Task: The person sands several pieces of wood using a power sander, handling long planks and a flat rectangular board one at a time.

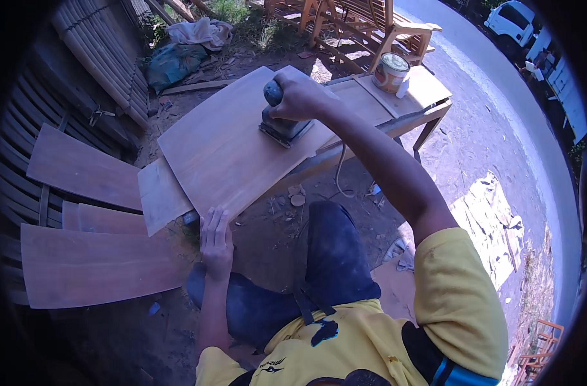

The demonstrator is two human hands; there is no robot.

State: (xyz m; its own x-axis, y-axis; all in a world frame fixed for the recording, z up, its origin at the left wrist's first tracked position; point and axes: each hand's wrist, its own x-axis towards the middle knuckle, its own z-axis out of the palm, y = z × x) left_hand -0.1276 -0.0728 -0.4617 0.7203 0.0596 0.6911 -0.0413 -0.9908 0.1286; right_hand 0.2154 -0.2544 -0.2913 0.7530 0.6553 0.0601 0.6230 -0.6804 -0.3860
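A broad, pale brown wooden panel (216,138) lies slanted across a low wooden bench (425,114). On its upper face, near the right edge, sits a dark electric sander (287,128) with a rounded grip. My right hand (298,96) is wrapped around that grip, arm stretched forward. My left hand (216,241) is at the panel's near corner, its fingers over the edge; the thumb is hidden. A light cord (340,174) hangs in a curve beside the bench. Under the panel's left end, a smaller thin board (162,196) sticks out.
Curved wooden panels (97,267) lean by the slatted fence on the left. A tub with a lid (390,72) stands on the bench's far end. Wooden chair frames (351,26) stand behind. Sacks (178,64) lie far left, and a pale sheet (489,225) covers ground at right.
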